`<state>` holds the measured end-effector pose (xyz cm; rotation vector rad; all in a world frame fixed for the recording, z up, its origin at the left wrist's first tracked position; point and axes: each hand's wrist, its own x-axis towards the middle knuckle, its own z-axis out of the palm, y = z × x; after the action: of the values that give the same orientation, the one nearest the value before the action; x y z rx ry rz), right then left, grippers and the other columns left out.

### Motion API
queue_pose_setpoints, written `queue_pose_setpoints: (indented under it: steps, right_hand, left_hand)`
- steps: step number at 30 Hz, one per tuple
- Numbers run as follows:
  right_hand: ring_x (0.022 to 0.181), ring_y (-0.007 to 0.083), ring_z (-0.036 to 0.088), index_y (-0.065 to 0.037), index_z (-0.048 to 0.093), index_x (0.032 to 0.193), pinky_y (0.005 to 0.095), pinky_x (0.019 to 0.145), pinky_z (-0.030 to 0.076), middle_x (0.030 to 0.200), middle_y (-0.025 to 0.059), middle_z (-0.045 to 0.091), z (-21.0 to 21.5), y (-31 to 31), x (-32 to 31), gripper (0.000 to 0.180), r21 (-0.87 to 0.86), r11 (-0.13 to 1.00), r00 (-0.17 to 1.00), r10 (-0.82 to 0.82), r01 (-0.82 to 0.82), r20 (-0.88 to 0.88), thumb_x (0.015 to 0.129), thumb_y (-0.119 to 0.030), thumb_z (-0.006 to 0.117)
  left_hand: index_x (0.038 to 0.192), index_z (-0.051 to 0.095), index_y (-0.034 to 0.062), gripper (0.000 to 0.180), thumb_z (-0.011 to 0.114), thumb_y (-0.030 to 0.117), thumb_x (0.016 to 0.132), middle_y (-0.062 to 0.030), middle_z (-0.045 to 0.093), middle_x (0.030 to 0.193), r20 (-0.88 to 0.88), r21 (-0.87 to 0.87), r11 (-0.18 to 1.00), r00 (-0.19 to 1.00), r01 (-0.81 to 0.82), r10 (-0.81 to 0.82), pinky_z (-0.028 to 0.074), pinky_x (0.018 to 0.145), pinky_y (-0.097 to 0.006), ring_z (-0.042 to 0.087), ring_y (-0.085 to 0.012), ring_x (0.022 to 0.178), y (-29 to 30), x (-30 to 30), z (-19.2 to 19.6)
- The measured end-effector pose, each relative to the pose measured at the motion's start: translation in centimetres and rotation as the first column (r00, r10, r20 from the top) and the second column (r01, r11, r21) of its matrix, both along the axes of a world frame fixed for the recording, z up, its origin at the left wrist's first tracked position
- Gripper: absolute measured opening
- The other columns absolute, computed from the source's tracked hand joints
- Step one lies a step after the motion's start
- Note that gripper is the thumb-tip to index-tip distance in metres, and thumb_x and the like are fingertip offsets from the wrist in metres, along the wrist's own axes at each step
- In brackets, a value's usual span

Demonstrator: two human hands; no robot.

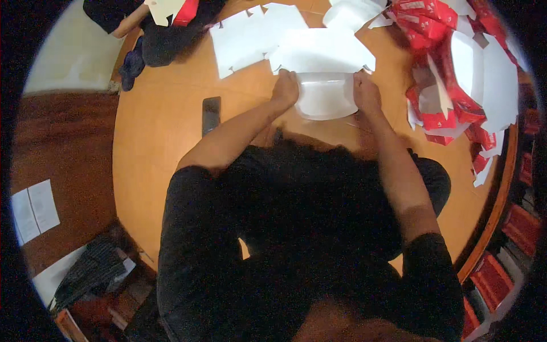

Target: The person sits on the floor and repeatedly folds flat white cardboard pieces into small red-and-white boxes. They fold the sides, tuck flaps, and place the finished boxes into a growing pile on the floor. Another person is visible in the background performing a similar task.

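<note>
A white carton blank (pixel 326 98) with a rounded, shiny front panel lies between my hands, its near part bent along a crease. My left hand (pixel 286 90) is closed on its left edge by the crease. On the opposite edge, my right hand (pixel 366 92) is closed in the same way. Beyond the crease, the blank's wide flat panel stretches away and overlaps another white blank (pixel 242 43) with notched edges. The fingertips of both hands are partly hidden, curled against the card.
A dark phone (pixel 211 113) rests on the wooden floor (pixel 154 165) by my left forearm. Red and white cartons (pixel 436 117) are heaped on the right. At the upper left, another person's arm (pixel 130 21) reaches toward red and cream card. A white formed carton (pixel 350 14) sits at the far side.
</note>
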<state>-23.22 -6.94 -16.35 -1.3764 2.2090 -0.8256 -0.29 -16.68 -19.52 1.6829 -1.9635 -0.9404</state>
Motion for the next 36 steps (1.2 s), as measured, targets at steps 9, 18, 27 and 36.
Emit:
queue_pose_setpoints:
  steps: [9, 18, 27, 36]
  right_hand:
    - [0.089, 0.0380, 0.064, -0.005, 0.065, 0.103, 0.0459, 0.085, 0.048, 0.092, 0.0159, 0.067, 21.4, 4.5, -6.0, 0.032, -0.552, 0.784, 0.886, -0.436, 0.285, -0.161, 0.084, -0.030, 0.070]
    - [0.089, 0.0330, 0.067, -0.009, 0.070, 0.100, 0.0489, 0.079, 0.049, 0.093, 0.0127, 0.070, 24.5, 10.7, -15.0, 0.022, -0.121, 0.984, 0.813, -0.178, 0.132, -0.554, 0.093, -0.026, 0.056]
    - [0.096, 0.0280, 0.061, -0.009, 0.071, 0.091, 0.0431, 0.085, 0.045, 0.092, 0.0074, 0.066, 24.2, 18.7, 0.5, 0.014, -0.290, 0.796, 0.769, 0.312, -0.532, -0.558, 0.077, -0.008, 0.071]
    - [0.108, 0.0307, 0.058, -0.009, 0.071, 0.092, 0.0460, 0.091, 0.045, 0.099, 0.0050, 0.065, 24.3, 22.6, -0.9, 0.029, -0.217, 0.708, 0.668, 0.453, -0.672, -0.590, 0.065, -0.001, 0.075]
  left_hand:
    - [0.107, 0.062, -0.0024, 0.046, 0.047, 0.040, 0.097, -0.0194, 0.064, 0.091, -0.060, 0.448, 0.893, 0.998, 0.051, -0.026, 0.053, 0.078, -0.040, 0.063, -0.0290, 0.093, 2.0, 4.6, 12.2]
    - [0.109, 0.059, 0.0045, 0.034, 0.048, 0.035, 0.100, -0.0066, 0.064, 0.095, -0.217, 0.129, 0.960, 0.952, 0.249, -0.217, 0.051, 0.075, -0.035, 0.060, -0.0187, 0.087, 2.8, 7.6, 15.4]
    - [0.145, 0.031, 0.0188, 0.071, 0.053, 0.061, 0.092, -0.0116, 0.039, 0.142, -0.750, 0.440, 0.797, 0.658, 0.413, 0.073, 0.049, 0.093, -0.048, 0.043, -0.0315, 0.129, 10.9, 3.2, 25.7]
    - [0.134, 0.041, 0.0045, 0.060, 0.053, 0.045, 0.091, -0.0127, 0.061, 0.106, -0.583, 0.339, 0.862, 0.803, 0.376, -0.122, 0.056, 0.065, -0.044, 0.065, -0.0247, 0.093, 15.4, -1.7, 24.6]
